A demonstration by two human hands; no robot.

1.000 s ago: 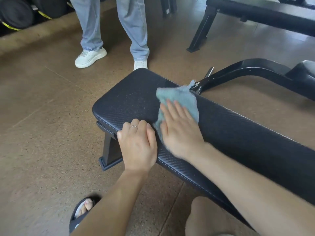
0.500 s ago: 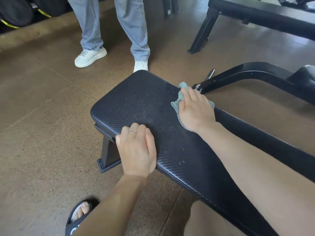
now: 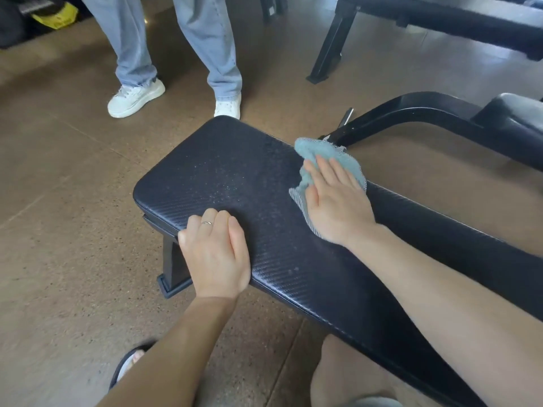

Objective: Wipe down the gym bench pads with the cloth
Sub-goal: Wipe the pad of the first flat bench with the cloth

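Step in hand: wiping the top of the pad (image 3: 223, 168), mid-stroke by the look of it

Right hand (image 3: 335, 201) lies flat on the cloth (image 3: 326, 152), fingers straight, pressing it onto the pad near the pad's far edge, about mid-length. Cloth is bunched, sticks out past the fingertips and along the thumb side, its far corner just beside the frame arm (image 3: 411, 110) behind the pad

Left hand (image 3: 214, 251) rests on the pad's near edge, fingers loosely curled over the top, holding nothing; looks like it's just bracing. Ring on one finger

Pad surface between the two hands and toward the pad's rounded end shows pale specks, so I'd judge that end not yet clean. Part of the pad under the right forearm is hidden, can't tell its state

Next move, my read: drag the cloth from the far edge toward the near edge or toward the rounded end, keeping the palm flat and the pressure even. The left hand sits in that path, so it needs to shift. Keep the cloth off the frame arm

Counts:
- hands: 2
- cloths: 1
- pad being wiped: 1; second bench (image 3: 440, 22) further beyond it
- bystander (image 3: 205, 39) beyond the pad's rounded end: 2 legs, 2 white shoes
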